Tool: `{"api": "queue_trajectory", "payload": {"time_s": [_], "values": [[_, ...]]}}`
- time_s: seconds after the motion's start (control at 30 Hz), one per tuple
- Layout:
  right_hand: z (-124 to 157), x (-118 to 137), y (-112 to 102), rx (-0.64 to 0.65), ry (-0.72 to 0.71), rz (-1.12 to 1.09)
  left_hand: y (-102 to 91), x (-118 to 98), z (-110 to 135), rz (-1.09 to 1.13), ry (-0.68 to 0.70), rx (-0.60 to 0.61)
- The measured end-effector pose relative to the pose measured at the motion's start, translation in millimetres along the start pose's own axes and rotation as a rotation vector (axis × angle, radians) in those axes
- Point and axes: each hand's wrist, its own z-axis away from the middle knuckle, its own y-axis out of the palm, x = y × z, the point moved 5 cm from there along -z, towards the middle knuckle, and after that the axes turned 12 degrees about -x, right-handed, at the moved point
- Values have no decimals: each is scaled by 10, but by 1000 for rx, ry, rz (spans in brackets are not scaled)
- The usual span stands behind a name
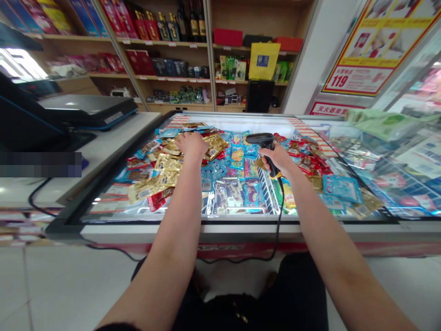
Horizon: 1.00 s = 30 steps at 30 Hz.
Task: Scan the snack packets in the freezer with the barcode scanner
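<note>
My right hand (277,158) is wrapped round the grip of a black barcode scanner (260,138), whose head points left and whose cable runs down past the freezer's front edge. On the left, my left hand (193,145) rests on a heap of small snack packets, fingers spread over them, their tips partly hidden. Beside it lie gold packets (168,177), with blue and red ones mixed in. Another pile of red packets (310,161) is next to my right wrist, with a blue packet (342,187) nearer the front.
The packets lie on the glass top of a chest freezer (237,227) with wire baskets inside. A counter with a weighing scale (91,110) stands left. Shelves with bottles (193,25) and boxes line the back. A pale green bag (382,123) lies at the right.
</note>
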Motion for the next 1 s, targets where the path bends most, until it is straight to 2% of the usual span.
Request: {"api": "queue_trajectory", "payload": {"time_s": [0.13,0.27,0.4,0.5,0.67,0.8,1.0], "values": [[-10,3,-113,-15,-5,12,-73,-127,31,69,12,-81],[-49,10,-327,-85,20,-12,-33,-452,144,155,80,-28],[-71,14,-587,-161,36,-28,175,-936,350,169,223,136],[-69,-15,-772,-205,61,-1,344,-1316,542,198,309,216],[-99,-132,-982,-272,105,-6,629,-1772,829,238,345,317],[-136,-190,-1038,-317,118,21,758,-1927,942,246,339,321],[-142,-174,-1016,-315,114,14,863,-1954,943,301,290,349]]}}
